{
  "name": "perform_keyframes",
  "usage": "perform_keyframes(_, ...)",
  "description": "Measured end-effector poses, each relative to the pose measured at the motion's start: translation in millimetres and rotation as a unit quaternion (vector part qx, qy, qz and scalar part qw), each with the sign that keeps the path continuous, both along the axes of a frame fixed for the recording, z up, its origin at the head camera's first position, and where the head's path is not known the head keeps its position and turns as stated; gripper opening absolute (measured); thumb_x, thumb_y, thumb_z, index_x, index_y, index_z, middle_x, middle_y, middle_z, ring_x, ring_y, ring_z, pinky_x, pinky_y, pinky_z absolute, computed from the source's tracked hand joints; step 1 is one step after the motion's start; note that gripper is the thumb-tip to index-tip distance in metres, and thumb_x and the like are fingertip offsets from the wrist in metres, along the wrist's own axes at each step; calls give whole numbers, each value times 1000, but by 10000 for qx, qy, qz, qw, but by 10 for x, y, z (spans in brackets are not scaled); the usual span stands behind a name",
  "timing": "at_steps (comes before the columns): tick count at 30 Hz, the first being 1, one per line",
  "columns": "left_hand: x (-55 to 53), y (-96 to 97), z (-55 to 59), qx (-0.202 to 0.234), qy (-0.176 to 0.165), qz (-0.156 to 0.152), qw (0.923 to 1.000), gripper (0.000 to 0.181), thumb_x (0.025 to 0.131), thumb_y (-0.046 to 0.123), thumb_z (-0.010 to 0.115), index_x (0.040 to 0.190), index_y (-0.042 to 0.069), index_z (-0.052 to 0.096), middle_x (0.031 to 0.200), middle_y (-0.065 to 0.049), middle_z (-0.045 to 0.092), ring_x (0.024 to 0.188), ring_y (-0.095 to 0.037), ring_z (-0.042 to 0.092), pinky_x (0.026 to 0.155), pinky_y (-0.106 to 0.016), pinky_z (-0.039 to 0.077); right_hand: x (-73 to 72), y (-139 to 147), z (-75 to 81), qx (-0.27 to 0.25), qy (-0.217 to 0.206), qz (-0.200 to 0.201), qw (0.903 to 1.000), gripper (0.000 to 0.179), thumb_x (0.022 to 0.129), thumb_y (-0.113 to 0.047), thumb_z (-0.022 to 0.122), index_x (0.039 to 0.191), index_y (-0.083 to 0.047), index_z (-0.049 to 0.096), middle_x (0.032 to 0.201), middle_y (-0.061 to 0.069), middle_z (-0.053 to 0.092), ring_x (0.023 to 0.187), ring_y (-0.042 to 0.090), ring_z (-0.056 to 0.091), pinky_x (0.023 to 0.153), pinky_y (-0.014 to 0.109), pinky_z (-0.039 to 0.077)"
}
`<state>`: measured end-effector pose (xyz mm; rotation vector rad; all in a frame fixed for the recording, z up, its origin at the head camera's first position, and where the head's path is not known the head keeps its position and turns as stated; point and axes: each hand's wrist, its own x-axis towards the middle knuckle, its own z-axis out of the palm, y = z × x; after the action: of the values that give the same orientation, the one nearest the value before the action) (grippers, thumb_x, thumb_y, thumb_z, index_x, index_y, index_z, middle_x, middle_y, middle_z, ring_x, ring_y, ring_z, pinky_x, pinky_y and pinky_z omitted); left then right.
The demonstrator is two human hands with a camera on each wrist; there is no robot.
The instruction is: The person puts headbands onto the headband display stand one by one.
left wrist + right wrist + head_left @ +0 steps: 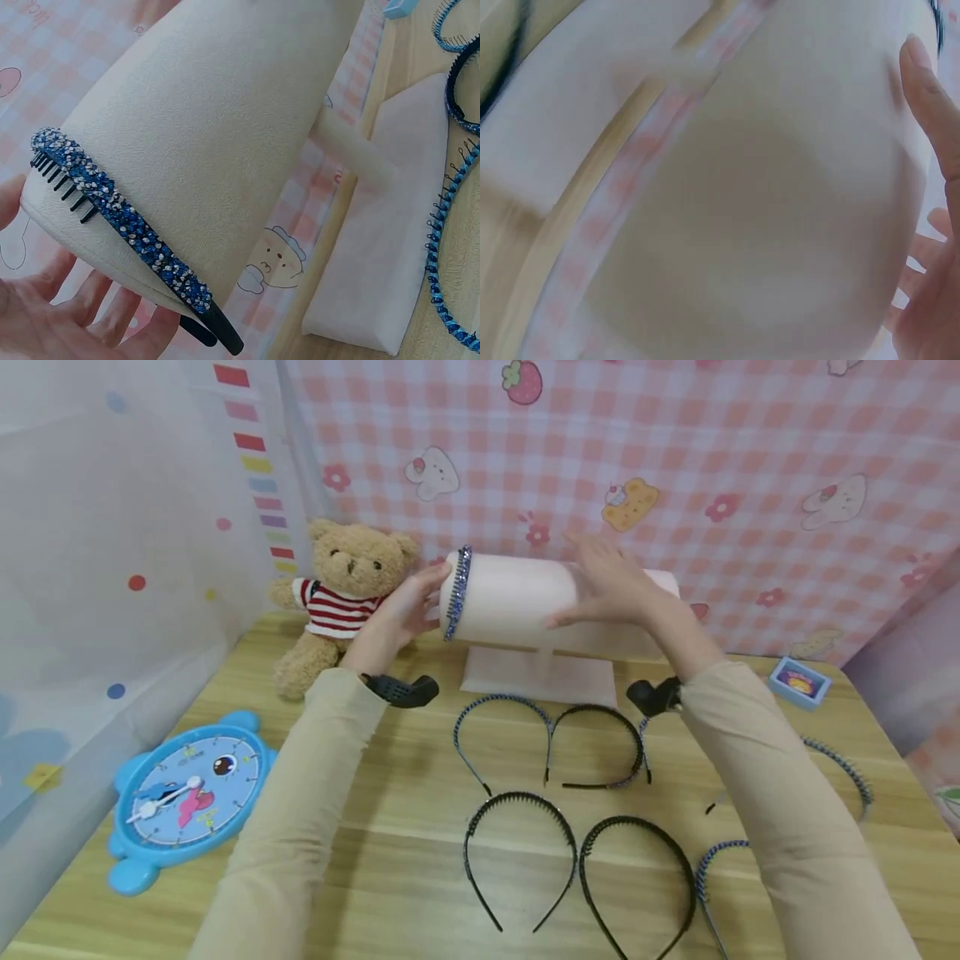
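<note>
A white cylindrical headband stand [517, 602] rises on a flat base [510, 675] at the back of the table. Round its left end sits a blue glittery headband [124, 210] with black comb teeth. My left hand [408, 607] is at that end, its fingers spread against the rim beside the headband in the left wrist view. Over the right half of the roll lies my right hand [609, 581], thumb and fingers apart. In the right wrist view, that hand [930, 292] is at the roll's edge with no headband between its fingers.
Below the stand lie several headbands, among them a blue one [504, 697], a black toothed one [517, 796] and a plain black one [637, 820]. A teddy bear [348, 564] sits left, near a blue toy clock [197, 789]. A small blue box [799, 683] is at right.
</note>
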<state>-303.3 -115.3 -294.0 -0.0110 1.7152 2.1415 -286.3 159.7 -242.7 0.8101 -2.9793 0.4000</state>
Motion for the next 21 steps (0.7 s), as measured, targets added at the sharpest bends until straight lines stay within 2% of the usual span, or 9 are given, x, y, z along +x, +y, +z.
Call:
perform_keyframes(4, -18, -35, 20, 6, 43, -26, 10000, 49, 94, 36, 45, 139, 21, 31, 117, 4, 46, 114, -13, 38, 108, -39, 25, 110, 557, -99, -630, 35, -284, 9976, 119, 60, -47, 82, 147, -9, 10, 144, 24, 29, 131, 42, 28, 105, 59, 22)
perform_keyframes(8, -56, -77, 21, 15, 94, 15, 10000, 38, 93, 36, 46, 127, 20, 42, 105, 6, 49, 104, -11, 41, 104, -37, 29, 279, 1082, -257, -872, -207, -661, 9938, 118, 62, -37, 84, 145, -1, 8, 145, 30, 20, 131, 47, 23, 103, 62, 22)
perform_keyframes(10, -71, -95, 19, -2, 92, 26, 10000, 35, 92, 37, 46, 123, 20, 44, 102, 7, 50, 100, -10, 42, 102, -35, 30, 380, 1329, -344, -755, -646, -967, 9903, 118, 66, -38, 81, 145, 0, 3, 146, 33, 12, 132, 51, 17, 102, 65, 20)
perform_keyframes(12, -78, -105, 23, -60, 93, 41, 9999, 39, 92, 37, 47, 127, 19, 43, 103, 7, 49, 99, -9, 41, 101, -35, 31, 493, 1580, -437, -421, -1178, -1332, 9832, 115, 73, -42, 74, 144, 2, -4, 145, 36, 5, 130, 55, 14, 100, 67, 19)
perform_keyframes(15, -79, -107, 34, -120, 82, 11, 9999, 50, 92, 38, 47, 136, 19, 34, 114, 6, 47, 106, -10, 39, 105, -35, 28, 641, 1972, -632, 182, -1479, -1616, 9755, 96, 81, -44, 65, 141, 10, 11, 138, 41, 22, 122, 57, 27, 94, 66, 28)
perform_keyframes(18, -83, -100, 41, -135, 71, 22, 9999, 55, 91, 38, 47, 140, 20, 29, 127, 3, 43, 114, -12, 37, 107, -37, 27, 783, 2345, -840, 678, -1454, -1714, 9721, 75, 86, -39, 59, 128, 18, 34, 120, 43, 42, 108, 58, 40, 87, 63, 36)
perform_keyframes(21, -87, -89, 38, -143, 70, 26, 9999, 55, 91, 38, 48, 140, 21, 30, 138, 1, 38, 120, -14, 36, 108, -38, 26, 915, 2646, -1001, 774, -1663, -1788, 9666, 60, 85, -27, 62, 116, 22, 42, 108, 43, 51, 102, 57, 45, 84, 63, 37)
